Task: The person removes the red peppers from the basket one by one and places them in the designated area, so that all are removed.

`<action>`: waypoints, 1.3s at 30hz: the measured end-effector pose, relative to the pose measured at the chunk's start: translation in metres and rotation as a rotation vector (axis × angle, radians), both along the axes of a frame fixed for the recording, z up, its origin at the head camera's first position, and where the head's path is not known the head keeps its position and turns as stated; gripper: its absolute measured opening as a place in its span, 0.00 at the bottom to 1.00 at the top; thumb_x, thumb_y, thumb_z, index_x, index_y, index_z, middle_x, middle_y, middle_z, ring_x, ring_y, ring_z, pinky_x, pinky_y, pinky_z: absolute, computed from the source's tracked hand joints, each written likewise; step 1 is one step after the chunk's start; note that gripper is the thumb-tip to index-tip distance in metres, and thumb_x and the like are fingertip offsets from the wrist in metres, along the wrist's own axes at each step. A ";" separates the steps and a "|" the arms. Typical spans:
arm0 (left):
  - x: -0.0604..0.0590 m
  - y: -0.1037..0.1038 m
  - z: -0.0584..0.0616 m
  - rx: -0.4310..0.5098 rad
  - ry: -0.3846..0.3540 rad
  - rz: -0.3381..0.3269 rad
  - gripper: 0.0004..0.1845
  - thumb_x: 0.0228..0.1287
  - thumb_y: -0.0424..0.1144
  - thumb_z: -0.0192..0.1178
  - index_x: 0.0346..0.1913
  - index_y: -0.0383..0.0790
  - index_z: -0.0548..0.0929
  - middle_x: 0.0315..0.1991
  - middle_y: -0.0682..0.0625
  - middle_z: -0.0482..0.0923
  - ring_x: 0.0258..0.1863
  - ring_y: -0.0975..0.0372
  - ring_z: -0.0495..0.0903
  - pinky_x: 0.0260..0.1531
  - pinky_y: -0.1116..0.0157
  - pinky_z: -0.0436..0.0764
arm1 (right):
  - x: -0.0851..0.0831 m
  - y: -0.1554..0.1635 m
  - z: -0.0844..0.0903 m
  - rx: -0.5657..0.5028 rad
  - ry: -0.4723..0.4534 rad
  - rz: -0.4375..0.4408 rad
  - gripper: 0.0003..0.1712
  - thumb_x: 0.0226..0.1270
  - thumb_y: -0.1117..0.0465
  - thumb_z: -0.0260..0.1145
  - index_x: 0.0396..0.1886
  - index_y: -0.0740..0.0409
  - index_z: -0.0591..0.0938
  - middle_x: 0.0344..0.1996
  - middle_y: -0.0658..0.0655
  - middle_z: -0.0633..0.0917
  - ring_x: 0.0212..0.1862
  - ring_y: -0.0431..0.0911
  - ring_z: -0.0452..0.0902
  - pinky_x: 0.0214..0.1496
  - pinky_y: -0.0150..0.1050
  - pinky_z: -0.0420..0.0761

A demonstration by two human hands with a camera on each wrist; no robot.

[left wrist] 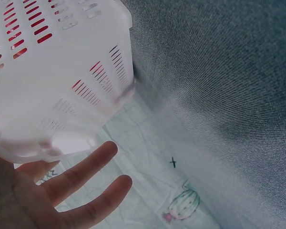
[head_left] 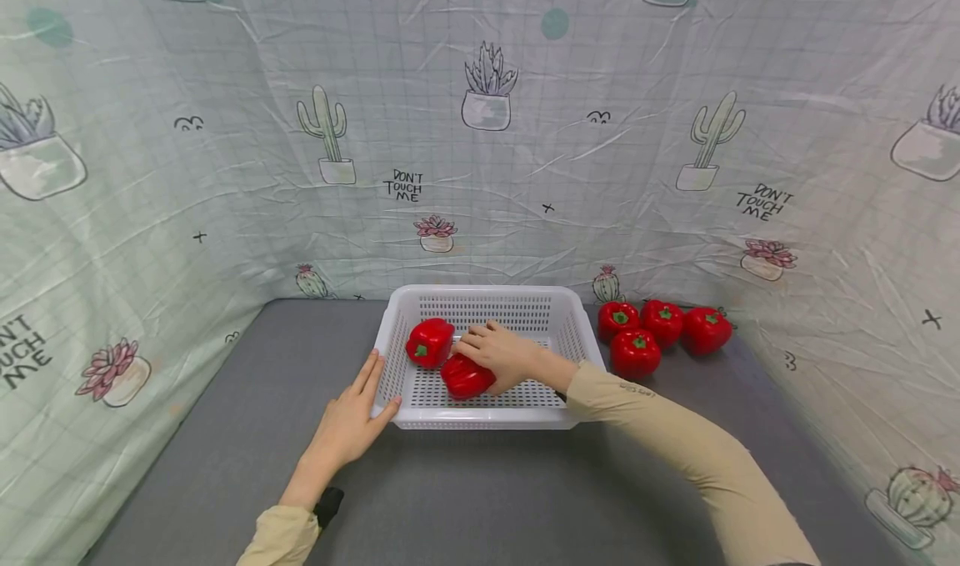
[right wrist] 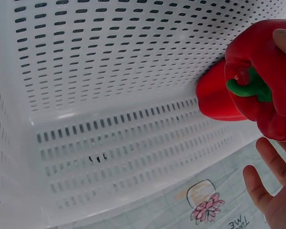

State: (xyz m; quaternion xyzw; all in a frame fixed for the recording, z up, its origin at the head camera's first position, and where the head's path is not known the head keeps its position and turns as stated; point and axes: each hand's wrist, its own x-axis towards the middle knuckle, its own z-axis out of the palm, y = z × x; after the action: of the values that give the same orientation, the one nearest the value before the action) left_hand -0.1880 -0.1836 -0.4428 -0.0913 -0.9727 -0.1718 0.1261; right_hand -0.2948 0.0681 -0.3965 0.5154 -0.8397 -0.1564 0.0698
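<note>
So the right hand (head_left: 498, 353) is down inside the white perforated basket (head_left: 487, 420), fingers curled over a red bell pepper (head_left: 465, 377) that's lying on the basket floor. The pepper sits on its side, long axis running roughly left to right, and the right wrist view shows its green stem (right wrist: 250, 86) pointing away from the palm. The hand comes at it from the right and above, so the pepper lies just under and to the left of the fingers. A second red pepper (head_left: 430, 343) rests right beside it, toward the far-left part of the basket, close enough that they look to be touching.

The left hand (head_left: 352, 420) isn't gripping anything: fingers straight and spread a bit, laid flat against the basket's near-left corner, bracing it. It's near the peppers too, but outside the wall, so the right hand is clearly the closer one.

Four more red peppers (head_left: 660, 333) sit in a cluster on the grey table (head_left: 225, 433), just right of the basket.
</note>
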 end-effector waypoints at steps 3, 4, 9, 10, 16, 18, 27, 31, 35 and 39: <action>-0.001 0.000 -0.001 -0.001 -0.002 0.000 0.38 0.59 0.53 0.53 0.68 0.40 0.54 0.70 0.45 0.51 0.51 0.45 0.73 0.38 0.42 0.72 | 0.002 0.002 0.005 -0.004 0.015 0.014 0.45 0.40 0.42 0.69 0.59 0.45 0.62 0.54 0.49 0.73 0.57 0.46 0.63 0.55 0.44 0.69; -0.001 0.000 -0.001 -0.001 -0.003 0.000 0.38 0.59 0.53 0.53 0.68 0.40 0.54 0.70 0.45 0.51 0.51 0.45 0.73 0.38 0.42 0.72 | 0.002 0.002 0.006 -0.010 0.017 0.019 0.44 0.40 0.43 0.70 0.59 0.45 0.62 0.54 0.49 0.73 0.57 0.46 0.63 0.55 0.45 0.69; -0.001 -0.001 -0.001 0.002 -0.005 0.002 0.38 0.59 0.53 0.53 0.68 0.40 0.53 0.70 0.45 0.51 0.52 0.44 0.73 0.40 0.42 0.72 | 0.005 0.006 0.015 -0.034 0.023 0.018 0.46 0.38 0.44 0.71 0.60 0.43 0.62 0.54 0.50 0.72 0.57 0.46 0.62 0.56 0.47 0.68; -0.001 0.000 -0.001 0.003 -0.007 0.003 0.38 0.59 0.53 0.53 0.68 0.40 0.53 0.70 0.45 0.50 0.52 0.44 0.73 0.40 0.42 0.72 | 0.005 0.006 0.017 -0.041 0.021 0.016 0.46 0.38 0.44 0.71 0.60 0.42 0.62 0.55 0.51 0.71 0.57 0.46 0.62 0.56 0.48 0.68; -0.001 0.000 0.000 0.005 -0.011 0.000 0.39 0.59 0.53 0.53 0.68 0.40 0.53 0.70 0.45 0.50 0.52 0.44 0.72 0.39 0.42 0.72 | 0.008 0.010 0.028 -0.067 0.034 0.021 0.47 0.37 0.44 0.72 0.61 0.43 0.63 0.55 0.53 0.71 0.57 0.48 0.61 0.57 0.49 0.68; -0.001 0.000 0.000 0.007 -0.008 -0.002 0.39 0.59 0.52 0.53 0.68 0.39 0.53 0.70 0.45 0.50 0.52 0.44 0.72 0.39 0.42 0.72 | 0.010 0.012 0.032 -0.075 0.034 0.019 0.47 0.37 0.44 0.72 0.61 0.43 0.64 0.55 0.54 0.70 0.57 0.48 0.61 0.57 0.49 0.68; 0.001 -0.002 -0.003 0.009 -0.017 -0.004 0.38 0.59 0.53 0.52 0.68 0.39 0.53 0.70 0.45 0.49 0.51 0.44 0.73 0.39 0.44 0.73 | 0.022 0.021 0.044 -0.104 -0.013 -0.011 0.48 0.37 0.46 0.73 0.63 0.43 0.63 0.55 0.55 0.69 0.57 0.48 0.62 0.58 0.48 0.68; 0.001 -0.001 -0.004 0.005 -0.013 0.001 0.38 0.59 0.53 0.52 0.68 0.39 0.53 0.70 0.45 0.50 0.51 0.44 0.73 0.39 0.44 0.73 | 0.025 0.027 0.046 -0.132 -0.017 -0.025 0.48 0.35 0.45 0.73 0.62 0.42 0.64 0.53 0.54 0.69 0.55 0.48 0.63 0.57 0.47 0.69; 0.001 0.000 -0.003 0.008 -0.009 0.004 0.38 0.59 0.52 0.53 0.68 0.39 0.53 0.70 0.45 0.50 0.52 0.45 0.73 0.40 0.44 0.73 | 0.026 0.034 0.049 -0.163 -0.020 -0.048 0.48 0.34 0.46 0.74 0.61 0.42 0.64 0.53 0.54 0.69 0.55 0.47 0.64 0.55 0.46 0.69; 0.001 0.000 -0.002 0.010 -0.002 0.003 0.38 0.59 0.52 0.53 0.68 0.39 0.53 0.70 0.45 0.50 0.52 0.45 0.73 0.40 0.43 0.73 | 0.030 0.042 0.054 -0.186 -0.008 -0.048 0.49 0.33 0.46 0.74 0.60 0.42 0.64 0.53 0.54 0.70 0.54 0.48 0.64 0.54 0.47 0.69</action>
State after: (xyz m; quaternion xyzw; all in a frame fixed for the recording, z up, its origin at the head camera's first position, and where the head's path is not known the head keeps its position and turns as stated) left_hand -0.1873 -0.1836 -0.4445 -0.0892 -0.9721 -0.1766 0.1257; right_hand -0.2653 0.1102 -0.3427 0.4868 -0.8630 -0.0774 0.1104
